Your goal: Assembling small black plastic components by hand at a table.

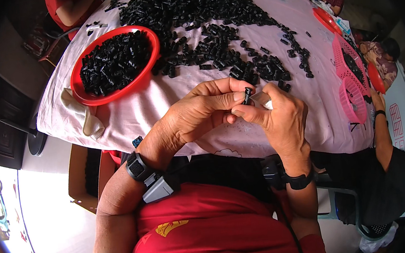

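My left hand (196, 108) pinches a small black cylindrical plastic part (247, 94) upright between thumb and forefinger, above the near side of the table. Close against it, my right hand (283, 118) is closed, its thumb tip at the part's lower end. A pale, partly clear object (267, 104) shows between the right hand's fingers; most of it is hidden, so its kind cannot be told. Just beyond both hands, a large heap of similar black parts (191, 5) spreads over the pink cloth (203, 133). Loose parts lie right behind my fingers.
A red basin (156, 48) full of black parts stands at the left, with a pale cloth glove (84, 113) by its near edge. Pink plastic baskets (353, 99) sit along the right edge. An open cardboard box (76, 175) is below at left. Other people sit around the table.
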